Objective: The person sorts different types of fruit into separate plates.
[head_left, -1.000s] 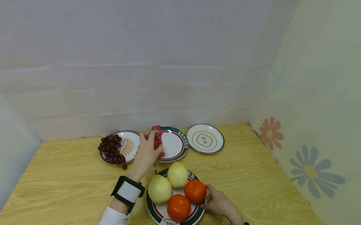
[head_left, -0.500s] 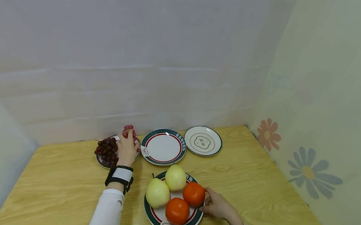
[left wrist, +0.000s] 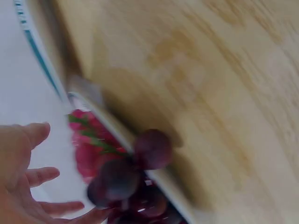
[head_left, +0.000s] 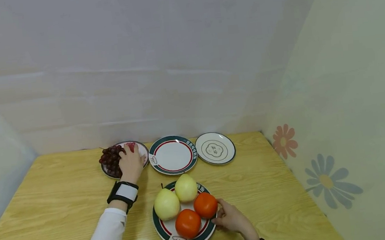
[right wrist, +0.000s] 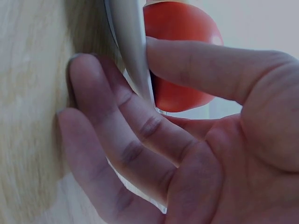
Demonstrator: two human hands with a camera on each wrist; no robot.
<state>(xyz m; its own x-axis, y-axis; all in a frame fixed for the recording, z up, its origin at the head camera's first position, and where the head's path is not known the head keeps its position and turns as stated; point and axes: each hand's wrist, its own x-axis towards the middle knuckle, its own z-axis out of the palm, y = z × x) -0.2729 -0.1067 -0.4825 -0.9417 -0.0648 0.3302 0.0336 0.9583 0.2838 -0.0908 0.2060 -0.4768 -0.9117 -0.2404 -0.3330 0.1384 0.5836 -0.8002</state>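
Observation:
My left hand [head_left: 131, 166] is over the far-left plate [head_left: 142, 149], fingers spread. In the left wrist view the red grapes [left wrist: 88, 151] with a green stem lie on that plate, apart from my thumb, beside the dark grapes [left wrist: 119, 182], which my lower fingertips overlap. My right hand [head_left: 232, 219] pinches the right rim of the front plate [head_left: 207, 231]; in the right wrist view the thumb lies on top of the rim [right wrist: 131, 46] and the fingers are below. Two pale yellow pears [head_left: 167, 204] and two red tomatoes [head_left: 188, 224] sit on this plate.
A green-rimmed plate [head_left: 172, 155] stands at the back middle and a smaller white plate [head_left: 215, 148] to its right. A pale cloth wall [head_left: 160, 80] rises behind the wooden table [head_left: 64, 211], with a flowered one [head_left: 319, 122] at the right.
My left hand has carried the red grapes leftward from over the back middle plate to the far-left plate and let them go there. The right hand stays at the front plate's rim.

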